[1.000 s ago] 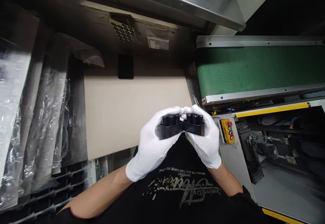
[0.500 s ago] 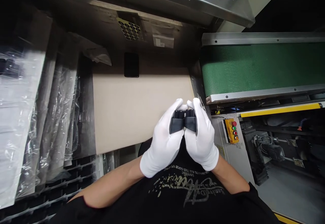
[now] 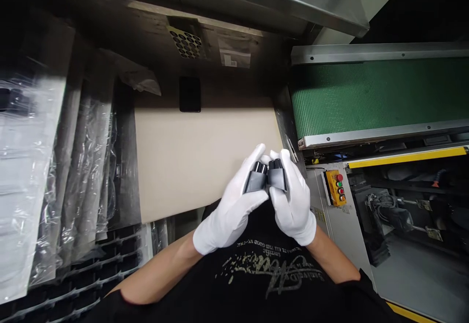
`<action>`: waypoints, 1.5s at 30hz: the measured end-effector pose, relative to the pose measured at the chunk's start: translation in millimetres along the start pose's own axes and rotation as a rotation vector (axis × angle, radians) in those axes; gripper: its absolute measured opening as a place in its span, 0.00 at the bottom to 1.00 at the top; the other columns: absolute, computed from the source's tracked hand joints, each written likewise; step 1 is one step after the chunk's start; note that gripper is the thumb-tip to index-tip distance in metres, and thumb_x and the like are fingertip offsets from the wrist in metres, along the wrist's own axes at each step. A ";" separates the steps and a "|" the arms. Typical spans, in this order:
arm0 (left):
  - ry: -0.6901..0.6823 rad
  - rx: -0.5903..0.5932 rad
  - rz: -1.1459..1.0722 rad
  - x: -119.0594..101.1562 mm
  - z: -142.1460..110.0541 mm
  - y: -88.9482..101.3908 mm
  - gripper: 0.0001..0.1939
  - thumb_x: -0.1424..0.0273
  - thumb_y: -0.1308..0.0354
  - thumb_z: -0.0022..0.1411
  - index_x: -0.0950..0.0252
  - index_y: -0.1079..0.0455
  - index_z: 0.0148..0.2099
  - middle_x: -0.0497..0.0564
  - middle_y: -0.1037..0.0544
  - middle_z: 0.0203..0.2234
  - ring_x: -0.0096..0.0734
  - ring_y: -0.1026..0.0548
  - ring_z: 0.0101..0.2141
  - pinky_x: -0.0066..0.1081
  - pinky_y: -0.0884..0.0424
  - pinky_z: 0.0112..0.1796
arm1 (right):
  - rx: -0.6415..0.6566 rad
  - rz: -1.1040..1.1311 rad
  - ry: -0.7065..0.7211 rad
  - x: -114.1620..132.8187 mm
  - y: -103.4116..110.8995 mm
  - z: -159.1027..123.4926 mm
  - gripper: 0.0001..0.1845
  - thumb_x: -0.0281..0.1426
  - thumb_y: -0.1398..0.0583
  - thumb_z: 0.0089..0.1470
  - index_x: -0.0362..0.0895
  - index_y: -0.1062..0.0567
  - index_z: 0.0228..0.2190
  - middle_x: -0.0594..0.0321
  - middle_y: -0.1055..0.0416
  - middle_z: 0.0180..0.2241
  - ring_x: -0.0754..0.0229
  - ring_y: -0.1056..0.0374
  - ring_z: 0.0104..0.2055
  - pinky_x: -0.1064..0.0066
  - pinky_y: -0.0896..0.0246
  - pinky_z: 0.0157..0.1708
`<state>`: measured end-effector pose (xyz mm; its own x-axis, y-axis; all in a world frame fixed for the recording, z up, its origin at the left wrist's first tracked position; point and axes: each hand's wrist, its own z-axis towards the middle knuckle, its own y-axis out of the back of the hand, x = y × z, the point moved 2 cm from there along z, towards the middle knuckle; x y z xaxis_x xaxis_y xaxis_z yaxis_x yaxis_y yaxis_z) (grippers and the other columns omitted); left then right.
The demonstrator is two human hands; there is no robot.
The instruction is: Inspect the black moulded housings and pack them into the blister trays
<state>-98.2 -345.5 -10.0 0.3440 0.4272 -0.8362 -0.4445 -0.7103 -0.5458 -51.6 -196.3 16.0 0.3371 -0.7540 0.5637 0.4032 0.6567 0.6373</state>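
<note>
Both my hands wear white gloves and are close together over the front right edge of the beige board (image 3: 190,161). My left hand (image 3: 234,205) is closed around a black plastic piece (image 3: 256,180) with short round prongs or tubes at its top. A matching black piece (image 3: 277,178) sits in my right hand (image 3: 295,205), its thumb across the lower front. The two pieces are side by side, upright and slightly tilted, with a narrow gap between them. What exactly these pieces are I cannot tell. The fingers behind them are mostly hidden.
A black phone-like slab (image 3: 189,94) lies at the board's back edge. Behind it are a sheet of round black stickers (image 3: 185,43) and a clear bag (image 3: 234,53). Plastic-wrapped stacks (image 3: 80,166) stand left. A green conveyor (image 3: 377,93) and a yellow button box (image 3: 335,187) are right.
My hands have turned slightly, tilting the two black pieces so that light catches their fronts. The left thumb has moved up toward the base of its piece.
</note>
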 end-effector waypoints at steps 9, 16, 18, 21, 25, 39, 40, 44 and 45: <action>-0.219 -0.091 0.311 -8.3 -7.2 18.1 0.29 0.67 0.32 0.70 0.46 0.27 0.70 0.51 0.21 0.63 0.44 0.22 0.62 0.40 0.24 0.66 | -0.219 0.139 -0.193 1.7 10.0 -3.8 0.36 0.22 0.31 0.57 0.47 0.26 0.66 0.51 0.17 0.54 0.46 0.17 0.53 0.52 0.14 0.52; -0.344 -0.144 0.263 -4.4 -3.2 21.0 0.39 0.65 0.23 0.61 0.53 0.29 0.71 0.55 0.16 0.53 0.42 0.17 0.52 0.37 0.17 0.54 | -0.192 0.231 -0.164 2.7 9.6 -3.7 0.40 0.20 0.31 0.55 0.48 0.28 0.67 0.51 0.18 0.53 0.46 0.17 0.53 0.49 0.15 0.53; -0.339 -0.166 0.268 -3.9 -3.5 21.6 0.39 0.65 0.22 0.60 0.54 0.29 0.71 0.56 0.16 0.52 0.44 0.16 0.51 0.39 0.16 0.52 | -0.176 0.232 -0.160 2.4 9.0 -4.8 0.41 0.20 0.31 0.55 0.48 0.29 0.68 0.51 0.18 0.53 0.45 0.18 0.53 0.48 0.15 0.53; -0.357 -0.173 0.280 -4.8 -4.1 21.2 0.40 0.65 0.22 0.60 0.53 0.29 0.71 0.55 0.15 0.52 0.43 0.16 0.51 0.40 0.16 0.52 | -0.157 0.217 -0.138 2.6 9.5 -5.3 0.42 0.21 0.31 0.56 0.49 0.30 0.69 0.51 0.18 0.53 0.46 0.18 0.53 0.49 0.15 0.53; -0.371 -0.159 0.290 -8.5 -3.0 18.1 0.40 0.70 0.22 0.60 0.51 0.29 0.71 0.50 0.15 0.52 0.36 0.16 0.52 0.33 0.18 0.55 | -0.145 0.219 -0.114 3.1 11.0 -5.2 0.44 0.21 0.31 0.56 0.50 0.32 0.70 0.51 0.19 0.54 0.45 0.18 0.54 0.48 0.15 0.53; -0.391 -0.193 0.273 -18.6 -2.7 14.1 0.43 0.70 0.18 0.55 0.53 0.28 0.70 0.50 0.13 0.49 0.39 0.14 0.50 0.35 0.13 0.52 | -0.149 0.132 -0.032 4.9 18.2 -1.3 0.46 0.23 0.31 0.56 0.51 0.35 0.72 0.54 0.18 0.52 0.45 0.18 0.52 0.48 0.13 0.49; -0.391 -0.196 0.274 -20.1 -2.5 13.8 0.43 0.70 0.18 0.55 0.53 0.28 0.70 0.51 0.13 0.49 0.40 0.14 0.50 0.36 0.13 0.52 | -0.140 0.111 -0.022 6.2 19.3 0.3 0.47 0.23 0.31 0.56 0.51 0.36 0.73 0.54 0.18 0.52 0.45 0.19 0.51 0.47 0.14 0.48; -0.409 -0.206 0.289 -27.6 -0.8 10.6 0.42 0.68 0.18 0.54 0.54 0.27 0.68 0.52 0.13 0.47 0.43 0.14 0.48 0.38 0.12 0.50 | -0.071 0.048 0.067 16.3 22.8 14.1 0.50 0.19 0.33 0.54 0.49 0.37 0.74 0.53 0.18 0.48 0.46 0.20 0.46 0.49 0.16 0.41; -0.403 -0.217 0.296 -29.2 -0.1 9.7 0.41 0.67 0.17 0.54 0.54 0.26 0.68 0.53 0.13 0.46 0.43 0.14 0.48 0.38 0.12 0.49 | -0.056 0.034 0.096 19.2 23.2 18.5 0.49 0.18 0.34 0.54 0.47 0.37 0.74 0.53 0.18 0.46 0.47 0.21 0.44 0.50 0.17 0.40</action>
<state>-112.5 -364.8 9.1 -0.1331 0.3412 -0.9305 -0.2783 -0.9140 -0.2953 -51.4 -195.4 51.3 0.4300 -0.7307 0.5303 0.4364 0.6824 0.5864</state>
